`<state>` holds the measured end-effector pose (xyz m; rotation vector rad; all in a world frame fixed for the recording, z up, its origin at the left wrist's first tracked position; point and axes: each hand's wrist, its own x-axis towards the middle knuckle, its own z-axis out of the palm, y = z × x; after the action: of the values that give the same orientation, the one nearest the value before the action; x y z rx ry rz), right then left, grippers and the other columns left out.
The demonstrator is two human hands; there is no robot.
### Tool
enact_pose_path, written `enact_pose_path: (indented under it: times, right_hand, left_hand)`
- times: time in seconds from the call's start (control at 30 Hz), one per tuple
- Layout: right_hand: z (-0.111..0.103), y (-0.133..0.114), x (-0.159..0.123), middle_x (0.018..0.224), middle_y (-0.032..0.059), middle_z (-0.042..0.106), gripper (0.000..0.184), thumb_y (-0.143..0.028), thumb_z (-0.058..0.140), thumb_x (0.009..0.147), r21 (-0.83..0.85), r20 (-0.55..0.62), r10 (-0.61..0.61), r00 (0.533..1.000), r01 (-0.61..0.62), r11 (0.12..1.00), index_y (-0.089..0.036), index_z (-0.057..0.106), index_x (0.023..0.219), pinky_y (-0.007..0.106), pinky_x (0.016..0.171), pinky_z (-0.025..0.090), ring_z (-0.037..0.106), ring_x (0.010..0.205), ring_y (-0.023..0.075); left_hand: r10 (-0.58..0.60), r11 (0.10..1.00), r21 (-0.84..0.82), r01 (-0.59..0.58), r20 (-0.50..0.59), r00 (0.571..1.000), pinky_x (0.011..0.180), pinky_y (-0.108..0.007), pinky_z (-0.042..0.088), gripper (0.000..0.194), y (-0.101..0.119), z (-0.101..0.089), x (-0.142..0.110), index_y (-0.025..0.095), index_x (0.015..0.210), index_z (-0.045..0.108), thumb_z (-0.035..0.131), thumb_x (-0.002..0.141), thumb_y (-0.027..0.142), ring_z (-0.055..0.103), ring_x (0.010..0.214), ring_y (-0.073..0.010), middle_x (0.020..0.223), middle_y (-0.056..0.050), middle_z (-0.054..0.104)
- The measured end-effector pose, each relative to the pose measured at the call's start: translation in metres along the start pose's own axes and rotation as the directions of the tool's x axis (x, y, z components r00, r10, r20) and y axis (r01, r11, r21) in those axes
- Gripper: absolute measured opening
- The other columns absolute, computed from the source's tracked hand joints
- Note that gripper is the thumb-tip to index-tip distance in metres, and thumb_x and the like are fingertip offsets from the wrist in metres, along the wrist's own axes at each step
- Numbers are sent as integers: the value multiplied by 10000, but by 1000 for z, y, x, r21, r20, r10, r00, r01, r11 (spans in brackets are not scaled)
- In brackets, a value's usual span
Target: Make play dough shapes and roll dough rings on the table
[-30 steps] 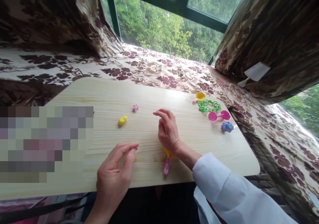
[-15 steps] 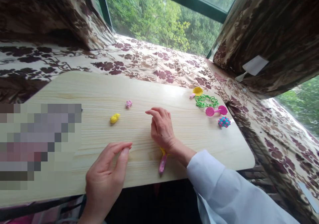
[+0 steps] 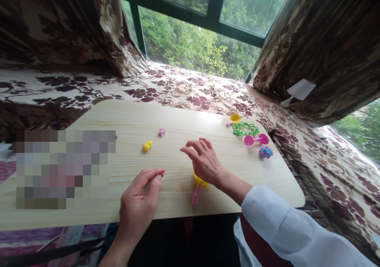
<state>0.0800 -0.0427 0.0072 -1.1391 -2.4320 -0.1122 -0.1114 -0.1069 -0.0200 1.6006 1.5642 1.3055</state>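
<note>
My left hand (image 3: 141, 197) hovers at the table's front edge, thumb and forefinger tips pressed together; anything between them is too small to make out. My right hand (image 3: 204, 160) is palm down over the table, fingers loosely bent and apart. Partly under it lies a toy with a yellow head (image 3: 200, 180) and a pink handle (image 3: 195, 196); the hand hides part of the yellow. Beyond my left hand sit a yellow lump (image 3: 147, 146), looking like modelling clay, and a small pink knobbly piece (image 3: 161, 132).
At the table's (image 3: 118, 116) right end lie a yellow disc with a pink stem (image 3: 235, 118), a green chain (image 3: 246, 128), a magenta dumbbell shape (image 3: 257, 140) and a blue ball with pink dots (image 3: 265, 152). A pixelated patch covers the left side. A white lamp (image 3: 301, 88) stands at right.
My right hand has lifted and shifted slightly to the right, showing more of the yellow head. My left hand keeps its pinch. The view has tilted down and back up.
</note>
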Motion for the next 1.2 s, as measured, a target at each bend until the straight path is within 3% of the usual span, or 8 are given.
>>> enact_pose_path:
  times: [0.17,0.57,0.7,0.87,1.0,1.2]
  right_hand:
    - [16,1,3,1126,57,497,335,-100,407,833,-55,48,-78,996,80,995,-215,506,1132,412,1004,176,403,1030,189]
    - [26,9,0,1120,39,501,263,-143,399,858,-69,103,11,995,-3,998,-237,530,1065,424,1023,125,379,1063,190]
    - [21,5,1,1111,52,504,283,-128,402,848,-80,110,-15,994,23,997,-225,521,1085,433,1008,146,386,1043,193]
    - [1,-6,6,1151,71,475,415,-41,418,789,-83,34,46,998,-43,996,-202,468,1169,427,1012,151,385,1042,185]
    - [-7,-10,7,1132,62,495,314,-99,394,851,-109,47,-117,992,121,987,-216,495,1124,433,1018,155,390,1046,180]
    - [9,-6,7,1121,60,509,251,-160,401,880,-135,117,-316,942,330,934,-222,495,1104,457,1006,197,403,1048,177]
  left_hand:
    - [0,1000,31,0,-2,1000,840,-253,442,143,-1,-1,2,255,894,609,521,781,251,572,903,-143,936,28,609]
    - [-30,997,77,31,-18,999,857,-259,434,132,2,2,3,253,877,618,537,773,250,572,883,-137,913,36,615]
    - [-15,998,67,16,-11,1000,858,-260,434,140,1,2,1,255,890,614,529,778,256,574,895,-139,925,35,614]
    - [11,1000,10,-11,1,1000,836,-279,456,149,2,1,1,240,881,613,505,787,278,583,887,-154,922,10,618]
    - [3,1000,-11,-3,-8,1000,841,-287,453,159,4,2,0,237,891,611,500,787,283,583,890,-157,926,3,617]
    - [2,1000,5,-2,7,1000,851,-276,442,150,2,0,0,245,893,611,509,787,276,576,897,-152,927,11,611]
